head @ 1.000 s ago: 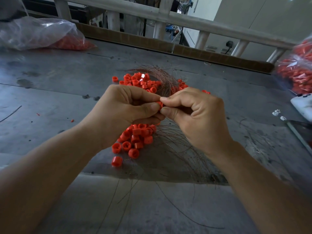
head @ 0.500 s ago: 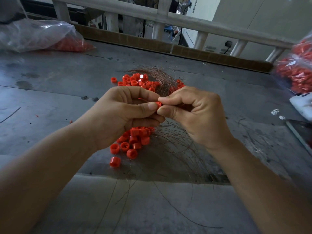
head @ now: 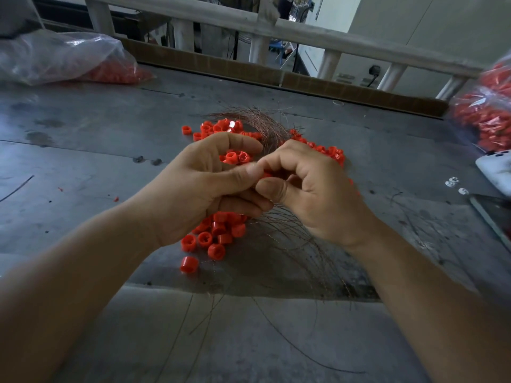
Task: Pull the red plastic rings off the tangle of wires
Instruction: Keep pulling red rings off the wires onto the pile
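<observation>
**Stripping rings by hand.** Over a grey table [head: 83, 161], a person's left hand [head: 193, 194] curls its fingers round the tangle of wires [head: 266, 128]. Its thumb is pushed forward, apparently to anchor the strands while the other hand works.

Just right of that thumb tip a sliver of one red ring [head: 266, 175] shows. It is pinched between the bent forefinger and thumb of the right hand [head: 318, 197], whose other fingers fold loosely toward the palm. Blur there makes the exact hold hard to read.

The hands meet fingertip to fingertip, raised off the surface, which likely keeps the wire short and taut so the ring can slide free. Two more rings show in the gap under the left forefinger, and whether they are held or lie beyond cannot be told.

Loose rings [head: 218, 236] heap beneath the left hand's curled fingers, probably where freed ones drop. More are scattered beyond both sets of fingertips, and thin strands fan out under the right wrist toward the table's near edge.

Far left of the fingers lies a clear bag [head: 63, 59] of red pieces, with bare table between that gives that arm room to swing. To the right, a second bag [head: 486, 117] and a white device [head: 495, 168] sit near the table's edge. They are well apart from the right hand, yet they mark the nearer limit for a sideways pull.
</observation>
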### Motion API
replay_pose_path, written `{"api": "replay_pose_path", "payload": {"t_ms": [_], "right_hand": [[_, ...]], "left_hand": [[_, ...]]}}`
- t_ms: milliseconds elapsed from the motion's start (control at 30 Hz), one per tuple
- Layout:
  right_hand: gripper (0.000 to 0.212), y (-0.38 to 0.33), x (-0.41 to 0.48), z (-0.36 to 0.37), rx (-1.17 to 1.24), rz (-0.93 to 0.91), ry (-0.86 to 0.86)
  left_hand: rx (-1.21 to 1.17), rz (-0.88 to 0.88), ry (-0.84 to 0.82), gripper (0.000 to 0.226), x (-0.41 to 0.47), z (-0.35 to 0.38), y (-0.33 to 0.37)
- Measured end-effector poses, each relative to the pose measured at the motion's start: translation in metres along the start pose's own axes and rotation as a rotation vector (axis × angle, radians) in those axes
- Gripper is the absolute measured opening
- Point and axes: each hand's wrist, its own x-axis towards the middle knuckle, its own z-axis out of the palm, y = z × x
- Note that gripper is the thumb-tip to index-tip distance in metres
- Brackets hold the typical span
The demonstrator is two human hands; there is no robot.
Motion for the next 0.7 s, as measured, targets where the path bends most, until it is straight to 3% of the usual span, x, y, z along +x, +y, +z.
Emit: {"api": "replay_pose_path", "payload": {"t_ms": [167,433,700], "right_hand": [[0.007,-0.001,-0.003,0.003,-0.125,-0.025,0.016],[0.011,-0.003,-0.004,0.011,-0.165,-0.036,0.079],[0.016,-0.006,-0.004,0.01,-0.028,-0.024,0.12]], "left_hand": [[0.304,0.177,0.043,0.058,-0.003,0.007,-0.004],[0.262,0.193,-0.009,0.054,-0.004,0.007,-0.003],[0.116,0.095,0.034,0.053,-0.001,0.004,-0.002]]}}
